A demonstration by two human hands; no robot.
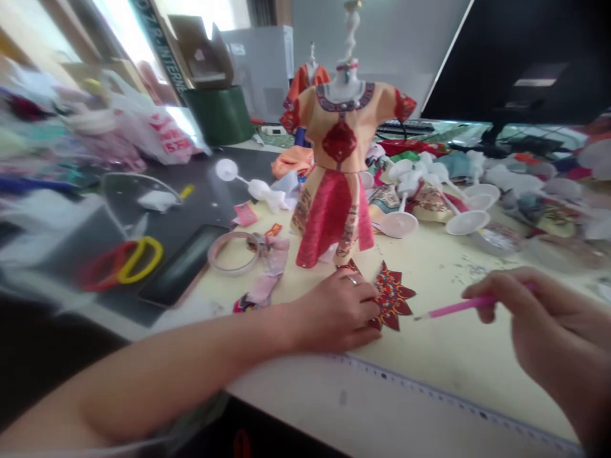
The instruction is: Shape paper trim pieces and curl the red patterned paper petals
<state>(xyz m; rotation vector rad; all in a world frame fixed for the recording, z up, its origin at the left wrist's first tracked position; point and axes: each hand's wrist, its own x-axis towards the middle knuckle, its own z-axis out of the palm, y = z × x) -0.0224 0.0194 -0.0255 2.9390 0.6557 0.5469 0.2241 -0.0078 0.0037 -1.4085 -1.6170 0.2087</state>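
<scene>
A dark red, star-edged cut-out (pixel 392 298) with a coloured pattern lies flat on the cream tabletop. My left hand (pixel 337 312), a ring on one finger, covers its left side and holds it down with bent fingers. In my right hand (pixel 539 318) is a slim pink pencil (pixel 456 308), gripped between thumb and fingers. Its tip points left, just short of the cut-out's right edge. Behind the left hand stands a small dress form in a cream and red dress (pixel 337 159). Part of the cut-out is hidden under my fingers.
To the left are a tape roll (pixel 233 252), a phone (pixel 184 267) and red-yellow scissors (pixel 138 259). White doll stands (pixel 398 224) and fabric pieces crowd the back right before a monitor (pixel 520 60). A ruled strip (pixel 405 387) runs along the front.
</scene>
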